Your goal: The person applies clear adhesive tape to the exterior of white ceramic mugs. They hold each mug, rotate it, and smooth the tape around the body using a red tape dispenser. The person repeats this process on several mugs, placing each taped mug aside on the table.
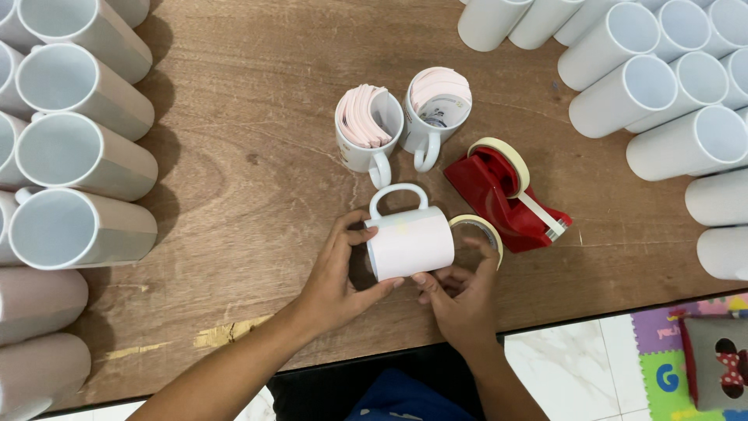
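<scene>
- A white ceramic mug wrapped in a pale paper sheet [410,243] lies on its side near the front edge of the brown wooden table [249,156], handle pointing to the far side.
- The left hand [336,282] grasps the mug's left end, thumb at the rim and fingers curled underneath.
- The right hand [461,300] presses its fingertips against the lower right edge of the wrap, holding the paper down (a loose cream tape roll [479,232] sits touching the mug's right end).
- Just beyond, a red tape dispenser with a cream roll [506,195] stands to the right, and two upright white mugs stuffed with pink and white paper slips [401,121] stand far of the wrapped mug.
- To do this well, I judge the sheet must stay tight and square to the rim while it is held.
- Rows of plain white mugs lying on their sides [70,148] fill the left and far right.
</scene>
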